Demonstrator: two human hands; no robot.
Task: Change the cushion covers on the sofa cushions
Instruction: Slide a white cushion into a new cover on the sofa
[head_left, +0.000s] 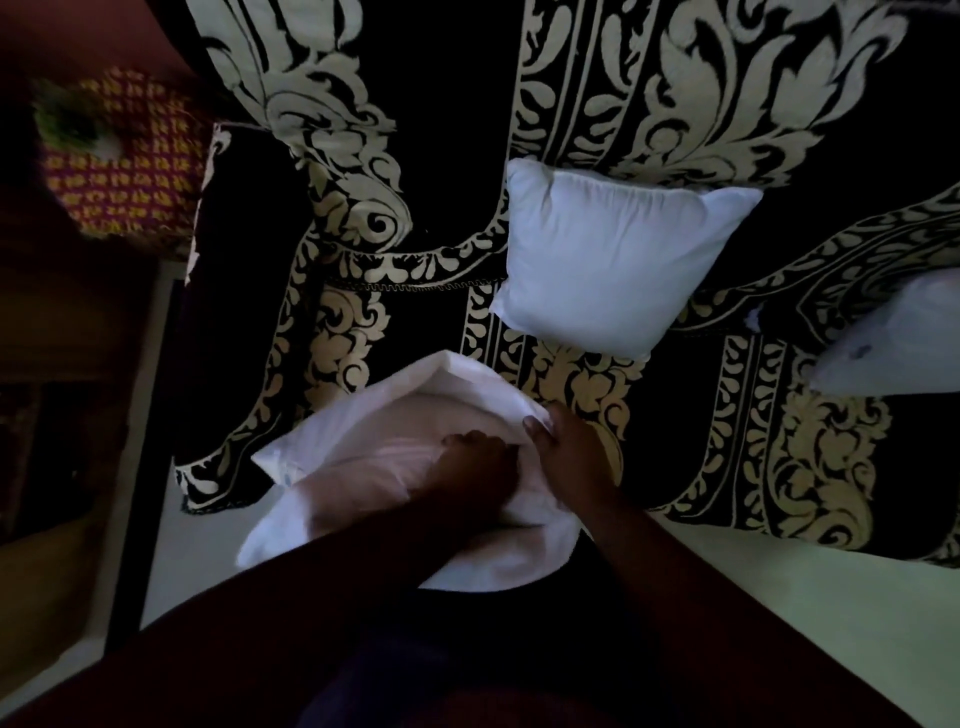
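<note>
From the head view you are looking down at a sofa (447, 156) draped in a black throw with a cream leaf pattern, the scene dim. Right in front of you, at the sofa's front edge, a white cushion cover (467, 384) stands open with a cushion insert (363, 467) partly inside it, the pinkish insert showing through the mouth. Your left hand (475, 467) lies on the insert with its fingers pressed down into the opening; they look bent, but in the dark you cannot tell whether they grip anything. Your right hand (566, 441) pinches the right edge of the cover's mouth between thumb and fingers, holding the cloth up beside the left hand. Farther back on the seat, well apart from your hands, a bare white cushion (618, 260) leans tilted against the backrest. A second white cushion (898, 343) is cut off by the right edge. At the far left, a red and yellow patterned cloth (124, 161) sits beside the sofa's arm, and a pale floor (779, 582) shows below the throw's hem.
</note>
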